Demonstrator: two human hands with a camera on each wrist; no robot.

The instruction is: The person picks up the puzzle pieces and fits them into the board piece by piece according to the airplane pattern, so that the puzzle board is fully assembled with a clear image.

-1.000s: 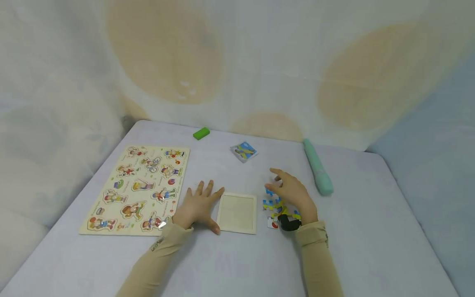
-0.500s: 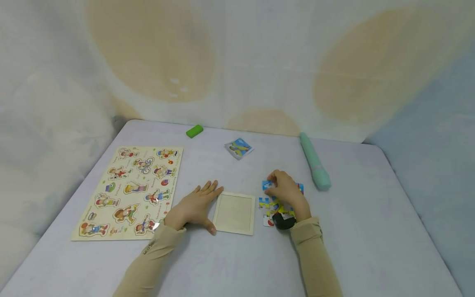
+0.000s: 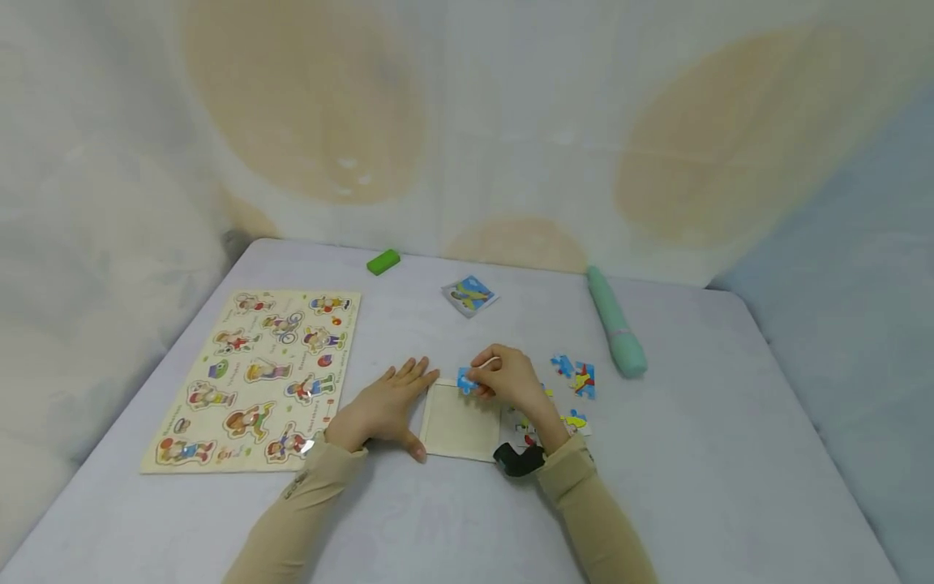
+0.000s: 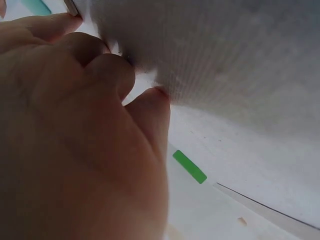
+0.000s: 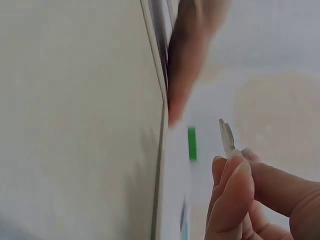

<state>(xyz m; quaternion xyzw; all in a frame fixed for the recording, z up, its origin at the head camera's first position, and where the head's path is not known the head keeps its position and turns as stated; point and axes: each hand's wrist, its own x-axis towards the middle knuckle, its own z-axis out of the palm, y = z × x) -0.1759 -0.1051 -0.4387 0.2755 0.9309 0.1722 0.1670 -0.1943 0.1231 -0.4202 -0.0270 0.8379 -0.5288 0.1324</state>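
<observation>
Between thumb and fingers, my right hand (image 3: 511, 380) pinches a blue jigsaw piece (image 3: 464, 380) over the top edge of a square wooden puzzle frame (image 3: 461, 426). The right wrist view shows that piece (image 5: 226, 136) edge-on, apart from the frame's pale base (image 5: 75, 120). My left hand (image 3: 383, 410) rests on the table with fingers spread, its index fingertip and thumb at the frame's left side. Several loose jigsaw pieces (image 3: 584, 380) lie right of the frame, some partly hidden by my right hand and wrist.
A large picture board (image 3: 255, 381) lies at the left. Toward the back are a green block (image 3: 383, 261) and a small picture card (image 3: 470, 295). A mint-green tapered object (image 3: 616, 324) lies at the right, and a curtain (image 3: 511, 122) hangs behind the table.
My right hand has taken a blue piece from the loose pieces and carried it left, over the wooden frame. My left hand stays beside the frame.
</observation>
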